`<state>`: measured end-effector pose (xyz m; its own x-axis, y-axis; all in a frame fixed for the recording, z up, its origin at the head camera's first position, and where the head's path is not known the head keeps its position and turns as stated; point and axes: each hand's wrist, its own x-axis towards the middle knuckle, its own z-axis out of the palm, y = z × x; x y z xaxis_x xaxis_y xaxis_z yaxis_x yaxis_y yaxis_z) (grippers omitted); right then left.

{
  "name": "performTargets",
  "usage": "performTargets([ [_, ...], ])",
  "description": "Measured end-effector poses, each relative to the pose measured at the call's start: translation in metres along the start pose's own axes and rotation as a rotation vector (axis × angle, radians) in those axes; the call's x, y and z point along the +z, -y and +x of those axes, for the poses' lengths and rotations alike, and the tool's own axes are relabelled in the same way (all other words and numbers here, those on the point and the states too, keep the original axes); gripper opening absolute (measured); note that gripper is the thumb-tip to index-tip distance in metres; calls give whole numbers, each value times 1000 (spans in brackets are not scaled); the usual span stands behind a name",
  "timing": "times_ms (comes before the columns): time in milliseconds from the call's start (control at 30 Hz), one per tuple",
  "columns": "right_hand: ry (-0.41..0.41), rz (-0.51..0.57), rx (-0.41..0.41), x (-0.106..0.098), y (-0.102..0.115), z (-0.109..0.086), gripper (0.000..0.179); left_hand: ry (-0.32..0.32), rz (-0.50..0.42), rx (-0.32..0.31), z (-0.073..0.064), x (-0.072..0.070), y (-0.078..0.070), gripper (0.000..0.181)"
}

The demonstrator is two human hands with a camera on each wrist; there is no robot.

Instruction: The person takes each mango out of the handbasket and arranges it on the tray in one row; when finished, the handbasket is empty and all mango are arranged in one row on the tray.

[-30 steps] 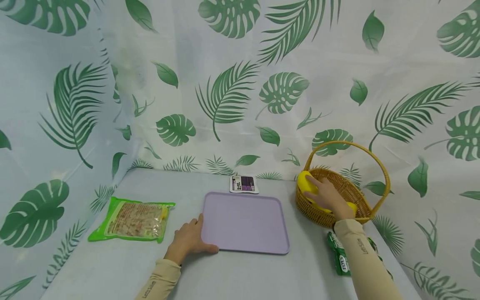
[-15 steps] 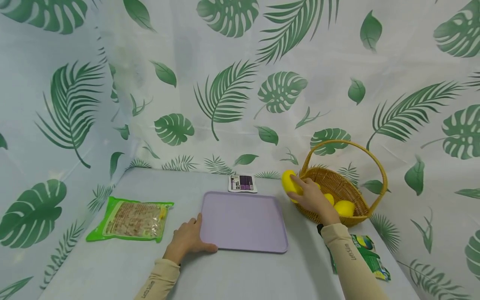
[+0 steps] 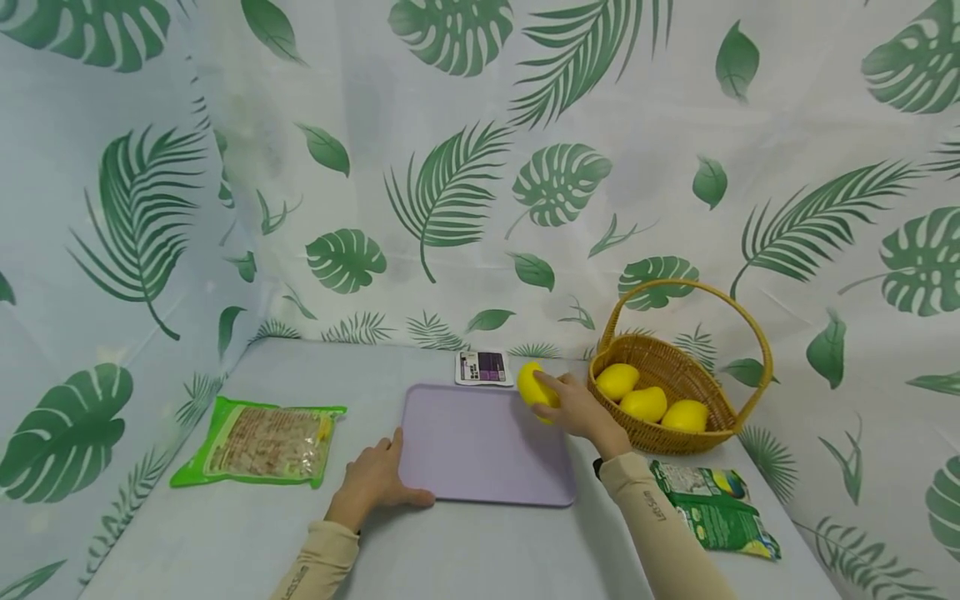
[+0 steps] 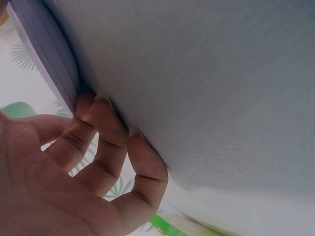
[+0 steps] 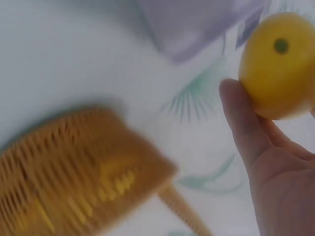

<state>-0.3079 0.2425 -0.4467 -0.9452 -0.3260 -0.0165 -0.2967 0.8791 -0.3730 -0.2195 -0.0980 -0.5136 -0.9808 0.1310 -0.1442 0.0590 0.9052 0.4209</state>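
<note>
In the head view my right hand (image 3: 581,408) holds a yellow lemon (image 3: 534,392) above the far right corner of a lilac tray (image 3: 487,446). Fingers and thumb grip the lemon (image 5: 275,69) from the sides in the right wrist view, its green stem end showing. My left hand (image 3: 378,475) rests at the tray's near left corner, thumb along the front edge and index finger at the left edge. Bent fingertips (image 4: 147,152) touch the tabletop beside the tray rim in the left wrist view. Several lemons (image 3: 643,404) lie in a wicker basket (image 3: 697,383) on the right.
Left of the tray lies a clear-fronted green food packet (image 3: 270,442). A small white and purple packet (image 3: 482,367) sits behind the tray. One green snack bag (image 3: 720,508) lies in front of the basket, partly near my right forearm. Leaf-patterned cloth walls stand behind.
My right hand has lifted the lemon out of the basket and carried it left to over the tray. My left hand has stayed at the tray corner.
</note>
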Motion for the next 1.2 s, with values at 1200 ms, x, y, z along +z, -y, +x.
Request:
performTargets([
  [1200,207,75,-137,68,84,48,83,24,7,-19,3,3,4,130],
])
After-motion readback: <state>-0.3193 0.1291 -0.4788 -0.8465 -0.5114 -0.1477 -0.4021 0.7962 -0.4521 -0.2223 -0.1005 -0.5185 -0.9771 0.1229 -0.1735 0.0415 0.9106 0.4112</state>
